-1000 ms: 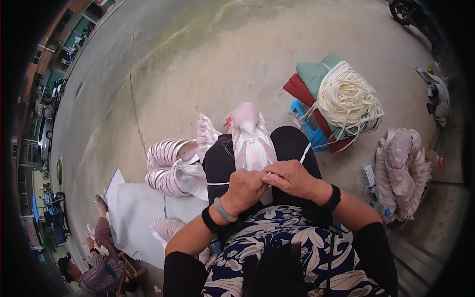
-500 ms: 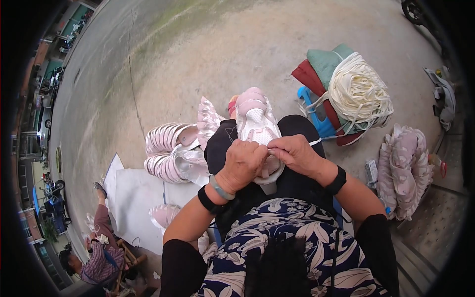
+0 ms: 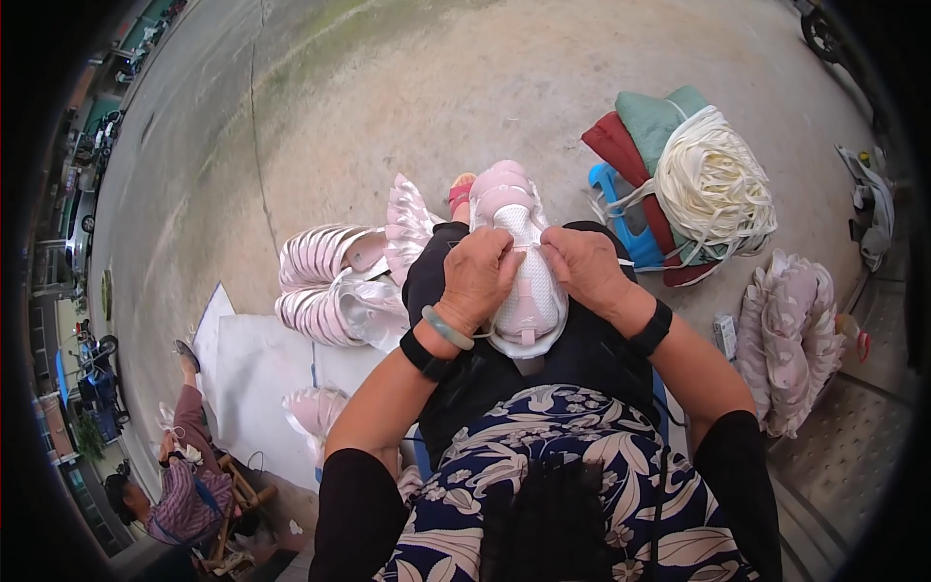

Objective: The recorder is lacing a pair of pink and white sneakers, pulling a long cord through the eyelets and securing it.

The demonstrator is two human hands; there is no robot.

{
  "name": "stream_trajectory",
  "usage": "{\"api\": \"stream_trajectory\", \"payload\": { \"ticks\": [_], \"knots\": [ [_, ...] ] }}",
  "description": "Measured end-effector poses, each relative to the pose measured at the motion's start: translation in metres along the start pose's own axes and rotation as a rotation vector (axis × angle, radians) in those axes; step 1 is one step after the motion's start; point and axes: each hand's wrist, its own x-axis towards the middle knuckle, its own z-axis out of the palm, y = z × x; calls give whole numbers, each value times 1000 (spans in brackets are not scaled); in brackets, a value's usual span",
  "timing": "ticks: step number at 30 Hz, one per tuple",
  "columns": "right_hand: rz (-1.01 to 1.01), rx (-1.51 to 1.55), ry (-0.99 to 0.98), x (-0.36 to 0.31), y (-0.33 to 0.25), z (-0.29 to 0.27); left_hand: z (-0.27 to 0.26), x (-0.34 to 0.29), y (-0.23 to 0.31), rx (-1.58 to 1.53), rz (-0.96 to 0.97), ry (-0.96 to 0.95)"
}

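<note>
Across my lap lies a pale pink and white sneaker upper (image 3: 525, 299), with a white mesh tongue and a light rim. My left hand (image 3: 478, 278) is closed in a pinch at its left side, and my right hand (image 3: 589, 272) pinches at its right side. A thin white shoelace (image 3: 627, 263) shows past my right hand, and a bit trails below the left; what lies between the fingertips is mostly covered. Stacked pink-white uppers (image 3: 330, 281) lie on the ground by my left knee, and a frilled row of uppers (image 3: 408, 221) stands beside it.
A big bundle of cream laces (image 3: 713, 175) rests on red and green cloth over a blue stool (image 3: 621, 209). More bundled uppers (image 3: 793, 339) stand at the right, next to a small white box (image 3: 724, 336). White sheeting (image 3: 257, 378) covers ground at left, near a seated person (image 3: 189, 500).
My hands have moved apart from their meeting point over the upper and slightly farther from my body. More of the upper's near end now shows between them.
</note>
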Motion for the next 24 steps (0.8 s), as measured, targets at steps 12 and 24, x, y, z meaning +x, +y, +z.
{"api": "stream_trajectory", "payload": {
  "ticks": [12, 24],
  "knots": [
    [-79, -79, 14, 2, 3, 6, 10, -2, -4, -3, 25, 36],
    [-104, -137, -18, 6, 0, 5, 13, -3, -5, -27, 61, 77]
  ]
}}
